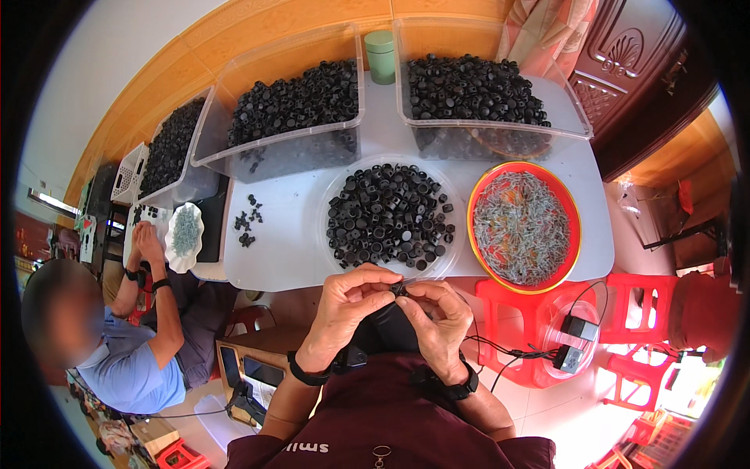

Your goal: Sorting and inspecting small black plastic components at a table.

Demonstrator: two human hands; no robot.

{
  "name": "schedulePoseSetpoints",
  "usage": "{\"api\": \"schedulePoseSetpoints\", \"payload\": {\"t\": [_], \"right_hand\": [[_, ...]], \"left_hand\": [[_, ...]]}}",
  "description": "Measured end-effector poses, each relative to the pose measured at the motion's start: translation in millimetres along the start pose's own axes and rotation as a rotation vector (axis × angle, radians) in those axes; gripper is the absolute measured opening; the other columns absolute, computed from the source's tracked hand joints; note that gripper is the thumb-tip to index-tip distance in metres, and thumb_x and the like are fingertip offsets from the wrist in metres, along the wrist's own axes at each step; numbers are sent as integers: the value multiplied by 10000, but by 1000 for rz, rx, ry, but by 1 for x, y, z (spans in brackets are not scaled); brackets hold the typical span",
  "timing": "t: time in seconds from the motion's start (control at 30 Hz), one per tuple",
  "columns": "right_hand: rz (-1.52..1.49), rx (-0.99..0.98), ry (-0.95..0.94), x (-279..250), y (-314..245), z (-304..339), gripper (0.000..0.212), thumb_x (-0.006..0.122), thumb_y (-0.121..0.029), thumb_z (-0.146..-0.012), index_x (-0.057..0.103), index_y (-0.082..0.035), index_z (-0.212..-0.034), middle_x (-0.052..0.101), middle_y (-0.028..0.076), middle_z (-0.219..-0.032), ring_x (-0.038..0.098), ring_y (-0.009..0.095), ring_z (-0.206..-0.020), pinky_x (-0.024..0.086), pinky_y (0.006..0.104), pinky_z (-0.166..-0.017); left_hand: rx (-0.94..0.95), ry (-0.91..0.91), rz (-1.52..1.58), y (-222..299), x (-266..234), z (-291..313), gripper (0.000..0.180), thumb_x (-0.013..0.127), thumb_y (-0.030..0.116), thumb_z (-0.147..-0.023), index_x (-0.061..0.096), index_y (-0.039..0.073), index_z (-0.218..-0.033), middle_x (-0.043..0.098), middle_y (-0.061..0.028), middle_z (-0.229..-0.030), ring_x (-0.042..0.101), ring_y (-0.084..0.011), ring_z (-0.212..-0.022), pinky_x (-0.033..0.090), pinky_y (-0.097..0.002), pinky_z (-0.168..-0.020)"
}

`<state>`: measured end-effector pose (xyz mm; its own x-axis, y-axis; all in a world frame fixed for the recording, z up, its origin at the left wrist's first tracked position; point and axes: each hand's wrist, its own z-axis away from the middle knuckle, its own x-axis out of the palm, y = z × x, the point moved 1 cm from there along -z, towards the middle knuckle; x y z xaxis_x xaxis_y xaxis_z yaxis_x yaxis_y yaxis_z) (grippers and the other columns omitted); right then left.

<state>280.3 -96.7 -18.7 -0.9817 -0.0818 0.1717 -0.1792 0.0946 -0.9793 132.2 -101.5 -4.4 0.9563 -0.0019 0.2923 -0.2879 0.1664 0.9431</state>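
- A co-worker in a blue shirt sits at the far left, both hands together near the white dish.
- A white basket stands beside the left bin, which is heaped with black pieces.
- The white dish, with a wavy edge, holds small greyish pieces.
- A few loose pieces, small and black, lie scattered on the table.
- The middle bin, clear and open, is piled with black pieces.
- The left hand pinches a black part between thumb and fingers.
- The green canister stands between the middle and right bins.
- The round clear tray, full of black caps, lies just beyond the hands.
- The black part is held between both hands, at the table's near edge.
- The right hand grips the same part from its side, fingertips closed on it.
- The right bin also holds black pieces.
- The red bowl, yellow-rimmed, is filled with thin metal pieces.
- A red stool stands under the bowl's side, with a black adapter and cables near.
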Motion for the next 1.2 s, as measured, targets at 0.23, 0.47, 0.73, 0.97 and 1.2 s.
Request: {"api": "schedulePoseSetpoints", "payload": {"t": [0.23, 0.47, 0.73, 0.97, 1.2], "right_hand": [[67, -59, 29, -1, 0, 0, 184, 685, 57, -717, 628, 34, -891, 623, 105, -877, 623, 154, -799, 523, 248, -699], [225, -258, 55, 4, -4, 2, 193, 722, 38, -680, 633, 4, -848, 632, 95, -826, 626, 185, -725, 502, 268, -632], [366, -422, 113, 7, -10, 6, 230, 741, 50, -642, 637, -12, -837, 632, 89, -815, 632, 189, -686, 509, 265, -593], [420, -481, 140, 6, -7, 8, 221, 735, 54, -639, 637, -16, -825, 629, 77, -806, 631, 180, -639, 515, 262, -544], [444, -464, 157, 3, -9, 8, 223, 738, 42, -643, 638, -22, -832, 627, 72, -805, 625, 179, -631, 503, 258, -533]], "left_hand": [[-9, -29, 0, -2, -2, 1, 252, 597, -94, -777, 631, -19, -1015, 605, -89, -994, 581, -123, -873, 468, -228, -796], [-112, -63, 287, -9, -11, 2, 238, 552, -84, -800, 614, -4, -1016, 620, -149, -1013, 611, -175, -903, 500, -280, -818], [-134, -103, 353, -12, -10, 2, 220, 553, -28, -837, 584, 8, -1052, 616, -148, -1023, 611, -183, -926, 507, -283, -821], [-138, -110, 315, -13, -7, 1, 224, 555, -30, -833, 587, -2, -1053, 616, -157, -1021, 610, -190, -924, 500, -281, -824], [-141, -106, 295, -13, -5, 0, 220, 551, -37, -832, 595, -4, -1045, 621, -163, -1012, 605, -194, -939, 498, -284, -824]]}}
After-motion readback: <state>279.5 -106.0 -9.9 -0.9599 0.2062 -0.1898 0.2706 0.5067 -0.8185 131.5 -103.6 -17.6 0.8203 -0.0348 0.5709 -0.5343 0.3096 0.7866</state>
